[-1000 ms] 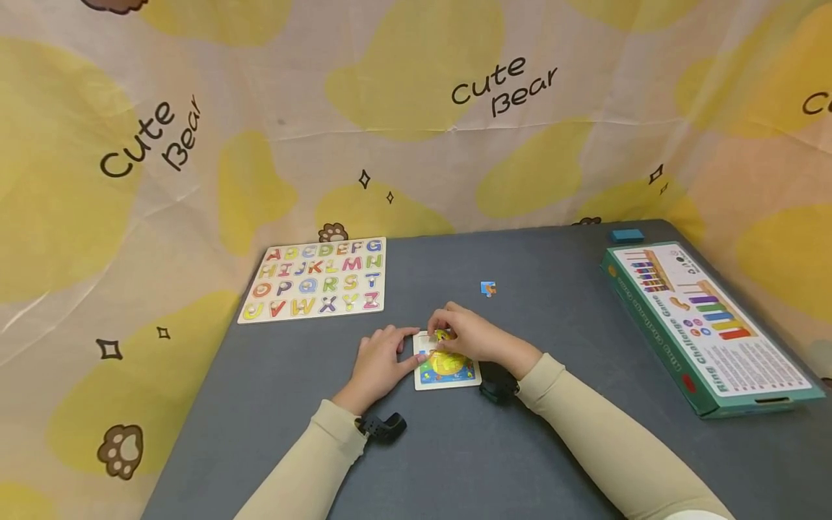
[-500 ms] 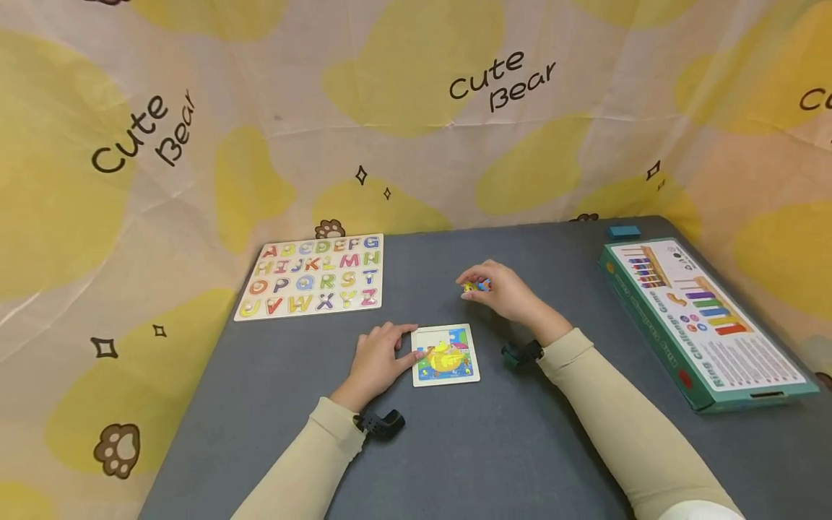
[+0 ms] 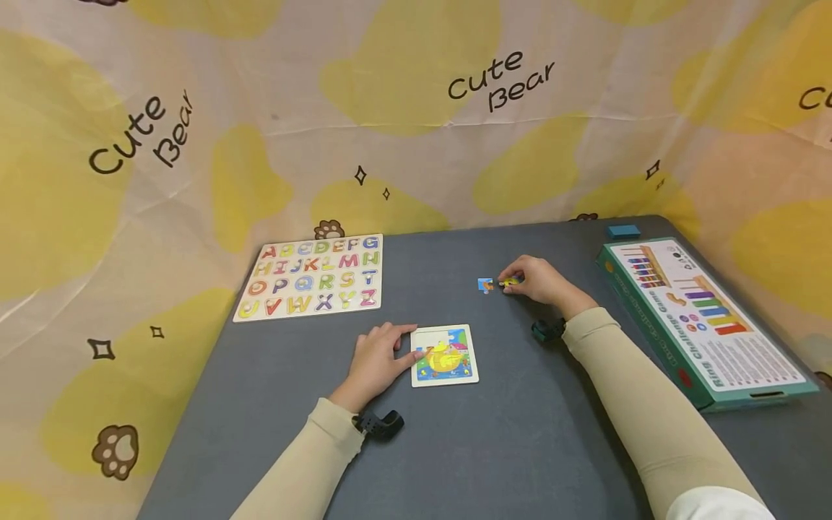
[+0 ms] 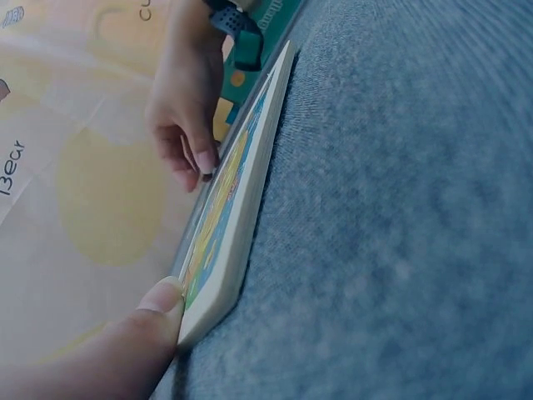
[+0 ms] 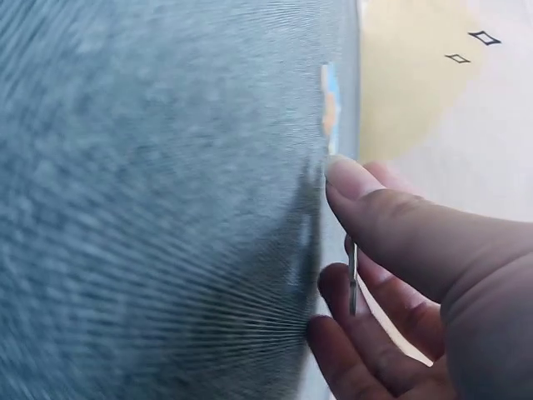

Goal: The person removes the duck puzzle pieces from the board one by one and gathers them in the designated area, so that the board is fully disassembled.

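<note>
A small square jigsaw puzzle board with a yellow duck picture lies flat on the table; the picture's upper left shows a pale bare patch. My left hand rests at its left side, thumb on the left edge and index fingertip at the upper-left corner. Farther back, my right hand pinches a yellow puzzle piece just above the table. In the right wrist view that thin piece is seen edge-on between thumb and fingers. A blue and orange puzzle piece lies just left of the right fingertips.
A wooden alphabet board lies at the back left. On the right is a green game box, with a small blue block behind it. A printed curtain hangs along the table's back edge.
My right hand has moved from the puzzle board back and to the right, carrying the yellow piece past the blue and orange one. My left hand has stayed at the board.
</note>
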### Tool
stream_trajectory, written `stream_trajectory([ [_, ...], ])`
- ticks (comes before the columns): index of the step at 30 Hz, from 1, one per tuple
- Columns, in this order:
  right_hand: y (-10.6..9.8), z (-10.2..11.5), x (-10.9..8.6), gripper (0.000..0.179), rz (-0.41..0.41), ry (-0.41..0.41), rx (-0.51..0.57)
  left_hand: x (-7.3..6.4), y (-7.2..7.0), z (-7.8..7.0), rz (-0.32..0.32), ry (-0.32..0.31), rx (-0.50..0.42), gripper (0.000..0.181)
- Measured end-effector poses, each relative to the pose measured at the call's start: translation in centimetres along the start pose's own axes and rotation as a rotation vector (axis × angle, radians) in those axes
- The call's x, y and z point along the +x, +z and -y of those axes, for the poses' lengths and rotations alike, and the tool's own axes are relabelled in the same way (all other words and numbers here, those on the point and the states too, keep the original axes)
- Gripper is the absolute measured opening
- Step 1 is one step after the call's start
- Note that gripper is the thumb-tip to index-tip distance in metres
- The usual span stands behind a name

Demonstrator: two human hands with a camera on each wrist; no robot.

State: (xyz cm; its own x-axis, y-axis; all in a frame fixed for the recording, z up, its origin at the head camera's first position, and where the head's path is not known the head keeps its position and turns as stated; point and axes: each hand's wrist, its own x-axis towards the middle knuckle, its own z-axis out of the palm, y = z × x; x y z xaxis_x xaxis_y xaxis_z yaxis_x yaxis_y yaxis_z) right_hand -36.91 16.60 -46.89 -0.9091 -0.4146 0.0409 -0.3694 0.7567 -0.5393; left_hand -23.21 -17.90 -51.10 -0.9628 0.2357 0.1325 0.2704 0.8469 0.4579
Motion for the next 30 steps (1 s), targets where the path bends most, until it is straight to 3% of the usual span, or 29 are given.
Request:
stream_trajectory([
  [6, 0.6, -0.7, 0.6, 0.009, -0.016, -0.024, -0.012, 0.0, -0.1, 0.1, 0.002, 0.002, 0.011, 0.056],
  [15, 0.8, -1.2, 0.7, 0.009, -0.026, -0.043, -0.015, 0.0, 0.1, 0.1, 0.004, -0.002, 0.021, 0.058],
  [19, 1.0, -0.9, 0.6, 0.016, -0.094, -0.044, -0.002, 0.0, 0.1, 0.0, 0.011, -0.008, 0.021, 0.058],
  [22, 0.9, 0.7, 0.0, 0.021, -0.198, -0.013, 0.055, -0.1, 0.1, -0.1, 0.018, -0.011, 0.015, 0.057],
  [25, 0.7, 3.6, -0.7, 0.019, -0.259, -0.023, 0.120, -0.1, 0.1, -0.2, 0.015, -0.008, 0.016, 0.057],
  [30, 1.4, 8.3, -1.9, 0.012, -0.151, -0.197, 0.136, 0.0, 0.1, -0.3, 0.002, -0.008, 0.026, 0.056],
])
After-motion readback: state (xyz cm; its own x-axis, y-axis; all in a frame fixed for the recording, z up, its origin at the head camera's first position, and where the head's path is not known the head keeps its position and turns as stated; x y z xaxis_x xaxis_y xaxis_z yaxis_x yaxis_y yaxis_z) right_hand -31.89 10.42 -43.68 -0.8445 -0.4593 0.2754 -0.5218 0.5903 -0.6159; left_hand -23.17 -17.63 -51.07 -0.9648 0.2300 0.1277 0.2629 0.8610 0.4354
